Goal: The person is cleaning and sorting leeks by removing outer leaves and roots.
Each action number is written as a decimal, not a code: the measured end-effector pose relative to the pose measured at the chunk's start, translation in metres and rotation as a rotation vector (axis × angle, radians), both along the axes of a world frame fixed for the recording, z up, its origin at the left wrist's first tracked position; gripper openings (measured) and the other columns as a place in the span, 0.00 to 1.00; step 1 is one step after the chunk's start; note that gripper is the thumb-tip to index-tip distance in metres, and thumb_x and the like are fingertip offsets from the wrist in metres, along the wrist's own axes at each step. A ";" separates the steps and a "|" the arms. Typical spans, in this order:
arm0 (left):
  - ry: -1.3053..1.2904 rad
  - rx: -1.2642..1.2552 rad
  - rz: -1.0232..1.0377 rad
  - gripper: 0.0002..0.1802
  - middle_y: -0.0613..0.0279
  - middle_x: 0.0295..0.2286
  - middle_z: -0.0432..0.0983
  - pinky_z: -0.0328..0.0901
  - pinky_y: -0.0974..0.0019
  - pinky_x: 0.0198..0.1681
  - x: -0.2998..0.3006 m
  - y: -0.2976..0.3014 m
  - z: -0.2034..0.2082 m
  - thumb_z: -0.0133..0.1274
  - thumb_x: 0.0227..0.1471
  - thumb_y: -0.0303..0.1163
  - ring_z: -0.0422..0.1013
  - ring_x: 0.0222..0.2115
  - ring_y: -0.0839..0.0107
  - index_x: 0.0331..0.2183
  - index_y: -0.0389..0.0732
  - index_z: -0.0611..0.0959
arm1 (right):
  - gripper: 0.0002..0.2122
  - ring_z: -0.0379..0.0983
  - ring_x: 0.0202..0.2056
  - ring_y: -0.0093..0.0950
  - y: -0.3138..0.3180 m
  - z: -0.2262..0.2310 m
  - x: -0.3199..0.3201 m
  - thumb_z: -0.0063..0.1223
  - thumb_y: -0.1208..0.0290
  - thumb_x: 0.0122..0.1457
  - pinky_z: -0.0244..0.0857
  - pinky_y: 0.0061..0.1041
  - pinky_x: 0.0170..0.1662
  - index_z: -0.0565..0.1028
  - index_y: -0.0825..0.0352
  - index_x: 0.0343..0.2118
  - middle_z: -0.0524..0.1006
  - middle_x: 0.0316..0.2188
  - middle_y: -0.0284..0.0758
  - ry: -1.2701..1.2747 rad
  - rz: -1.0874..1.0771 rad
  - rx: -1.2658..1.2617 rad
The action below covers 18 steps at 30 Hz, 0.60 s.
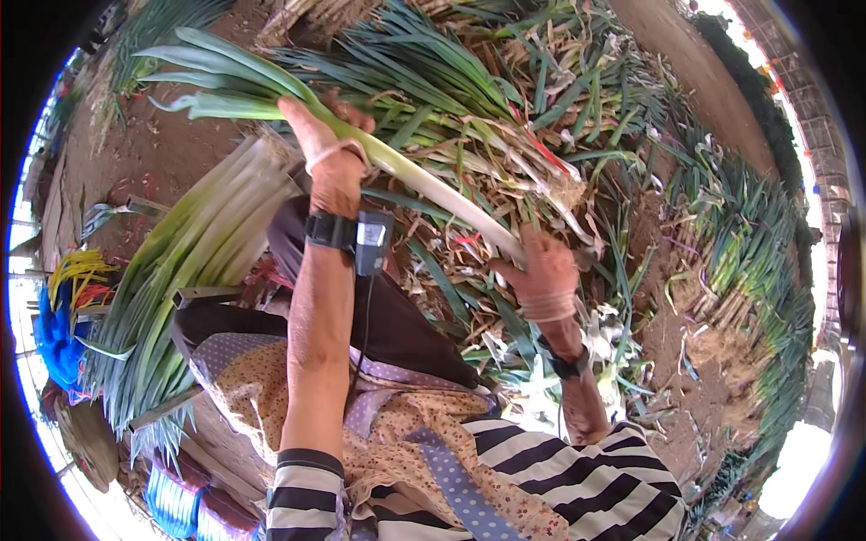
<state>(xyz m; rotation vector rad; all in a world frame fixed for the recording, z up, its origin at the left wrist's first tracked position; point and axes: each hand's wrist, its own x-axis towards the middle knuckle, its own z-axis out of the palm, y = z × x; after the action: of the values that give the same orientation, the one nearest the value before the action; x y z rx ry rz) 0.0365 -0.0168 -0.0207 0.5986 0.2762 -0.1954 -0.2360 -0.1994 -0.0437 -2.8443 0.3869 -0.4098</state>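
Note:
A long green onion (419,176) stretches between my two hands, its green leaves fanning out at the upper left and its white end toward the lower right. My left hand (320,135) is closed around the stalk just below the leaves. Around the white root end my right hand (544,270) is closed, and the root tip itself is hidden by the fingers. Left of my knees lies a stack of cleaned green onions (194,230), white ends pointing to the upper right.
Uncleaned green onions (424,77) lie in a heap ahead, with peeled leaf scraps (469,307) over the ground. More bundles (740,261) line the right side. At the left are a metal rack (207,296), yellow ties (79,270) and a blue bag (59,338).

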 end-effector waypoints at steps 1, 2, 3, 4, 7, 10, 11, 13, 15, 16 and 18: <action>-0.031 -0.054 -0.033 0.39 0.66 0.13 0.62 0.57 0.65 0.22 0.001 0.001 -0.005 0.38 0.49 0.70 0.58 0.14 0.69 0.29 0.38 0.74 | 0.26 0.72 0.26 0.36 -0.001 -0.024 0.005 0.64 0.52 0.43 0.66 0.31 0.28 0.73 0.63 0.43 0.75 0.25 0.38 0.094 -0.006 0.050; -0.111 -0.102 -0.081 0.40 0.66 0.15 0.63 0.58 0.64 0.23 -0.001 0.003 -0.003 0.43 0.45 0.71 0.59 0.17 0.70 0.33 0.38 0.74 | 0.20 0.71 0.22 0.28 0.002 -0.034 0.005 0.61 0.55 0.49 0.64 0.26 0.25 0.75 0.61 0.42 0.75 0.23 0.34 0.016 0.001 0.172; -0.122 -0.100 -0.071 0.40 0.66 0.15 0.63 0.58 0.64 0.23 -0.001 0.002 -0.001 0.43 0.45 0.71 0.59 0.17 0.70 0.33 0.38 0.74 | 0.20 0.71 0.22 0.28 -0.004 -0.036 0.002 0.61 0.55 0.49 0.64 0.26 0.25 0.75 0.61 0.42 0.75 0.23 0.34 0.007 0.012 0.173; -0.178 -0.178 -0.114 0.42 0.66 0.16 0.63 0.59 0.64 0.23 -0.006 0.001 0.010 0.45 0.43 0.72 0.60 0.18 0.70 0.34 0.37 0.74 | 0.19 0.71 0.23 0.24 -0.012 -0.037 -0.002 0.61 0.56 0.50 0.64 0.23 0.26 0.76 0.62 0.42 0.76 0.25 0.33 0.093 0.106 0.489; -0.307 -0.283 -0.213 0.43 0.66 0.18 0.63 0.60 0.64 0.25 -0.005 0.011 0.013 0.50 0.38 0.71 0.60 0.21 0.70 0.36 0.37 0.74 | 0.19 0.69 0.29 0.16 -0.002 -0.006 0.006 0.61 0.59 0.52 0.62 0.17 0.30 0.76 0.68 0.42 0.77 0.28 0.29 0.461 -0.159 1.237; -0.382 -0.236 -0.194 0.40 0.67 0.19 0.63 0.60 0.65 0.26 -0.003 0.005 0.006 0.54 0.38 0.67 0.60 0.22 0.71 0.37 0.38 0.74 | 0.22 0.72 0.33 0.25 -0.005 -0.029 0.011 0.58 0.60 0.54 0.65 0.19 0.38 0.73 0.70 0.47 0.77 0.31 0.36 0.034 0.128 0.953; -0.382 -0.235 -0.194 0.40 0.67 0.19 0.63 0.60 0.65 0.26 -0.003 0.003 0.006 0.54 0.38 0.67 0.60 0.22 0.71 0.37 0.38 0.74 | 0.22 0.72 0.33 0.25 -0.002 -0.028 0.015 0.58 0.60 0.54 0.65 0.19 0.38 0.73 0.70 0.47 0.77 0.31 0.36 0.034 0.129 0.955; -0.371 -0.155 -0.133 0.39 0.67 0.19 0.63 0.60 0.65 0.26 -0.004 -0.002 0.006 0.54 0.39 0.67 0.60 0.22 0.71 0.36 0.38 0.73 | 0.23 0.74 0.35 0.32 0.011 -0.022 0.038 0.57 0.56 0.54 0.67 0.25 0.40 0.72 0.69 0.46 0.77 0.35 0.40 -0.336 -0.144 0.527; -0.424 -0.138 -0.143 0.36 0.67 0.19 0.64 0.61 0.64 0.27 -0.006 -0.002 -0.002 0.54 0.42 0.65 0.62 0.22 0.70 0.35 0.39 0.73 | 0.23 0.74 0.35 0.33 0.027 -0.032 0.074 0.58 0.55 0.53 0.68 0.27 0.39 0.72 0.69 0.45 0.77 0.35 0.41 -0.508 -0.075 0.277; -0.380 -0.098 -0.107 0.35 0.67 0.19 0.65 0.63 0.63 0.29 -0.012 -0.009 -0.003 0.53 0.43 0.65 0.62 0.22 0.70 0.35 0.40 0.73 | 0.23 0.74 0.36 0.35 0.033 -0.033 0.089 0.58 0.54 0.53 0.69 0.30 0.38 0.73 0.69 0.44 0.77 0.36 0.42 -0.668 -0.008 0.000; -0.290 0.012 -0.012 0.32 0.67 0.20 0.65 0.66 0.59 0.33 -0.022 -0.007 -0.001 0.52 0.47 0.63 0.63 0.22 0.70 0.35 0.41 0.72 | 0.22 0.74 0.33 0.36 0.068 -0.009 0.123 0.58 0.55 0.51 0.69 0.32 0.35 0.73 0.66 0.43 0.77 0.36 0.39 -0.686 -0.059 0.116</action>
<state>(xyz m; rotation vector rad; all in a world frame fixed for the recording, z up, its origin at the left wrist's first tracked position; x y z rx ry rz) 0.0143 -0.0243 -0.0219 0.6321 -0.0066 -0.1166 -0.1131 -0.1312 -0.0529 -2.3848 0.3338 -1.2658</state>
